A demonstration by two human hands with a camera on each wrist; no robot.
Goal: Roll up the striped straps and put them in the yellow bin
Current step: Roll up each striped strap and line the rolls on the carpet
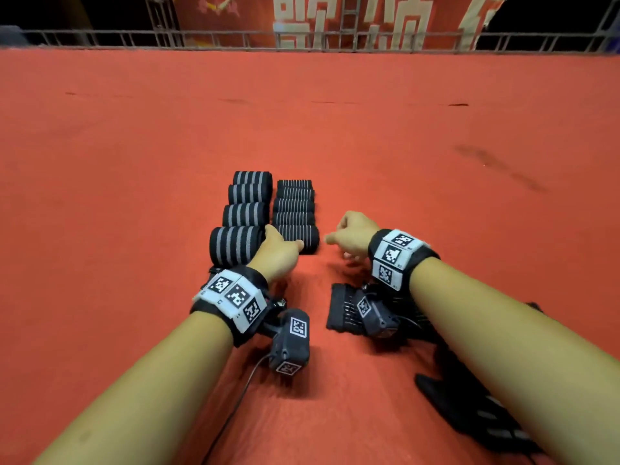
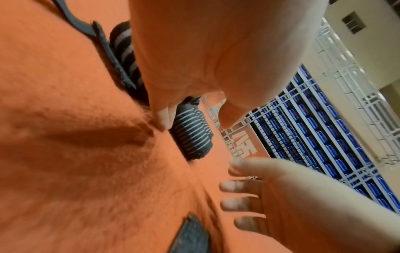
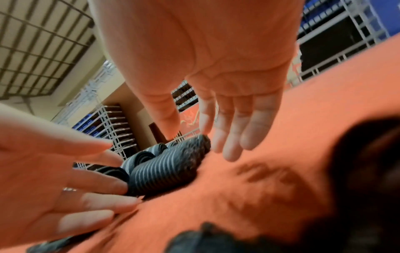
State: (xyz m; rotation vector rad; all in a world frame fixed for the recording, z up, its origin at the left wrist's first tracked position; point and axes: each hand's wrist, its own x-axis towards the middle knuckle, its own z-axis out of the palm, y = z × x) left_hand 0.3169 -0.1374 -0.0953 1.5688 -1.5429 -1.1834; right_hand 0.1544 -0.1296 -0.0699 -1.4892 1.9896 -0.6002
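Two columns of rolled striped straps lie on the red cloth (image 1: 302, 112): wide-striped rolls on the left, thin-striped rolls on the right. My left hand (image 1: 280, 251) sits between the nearest wide-striped roll (image 1: 235, 245) and the nearest thin-striped roll (image 1: 298, 238). Its spread fingers (image 3: 103, 186) touch the end of the thin-striped roll (image 3: 164, 169). My right hand (image 1: 350, 236) hovers just right of that roll with its fingers (image 3: 233, 130) straight, holding nothing. A flat unrolled strap (image 1: 345, 308) lies under my right wrist. No yellow bin shows in any view.
More dark unrolled straps (image 1: 486, 411) lie under my right forearm at the near right. A metal railing (image 1: 100, 38) and a red banner (image 1: 335, 18) stand past the far edge. A cable (image 1: 248, 374) trails from the left wrist camera.
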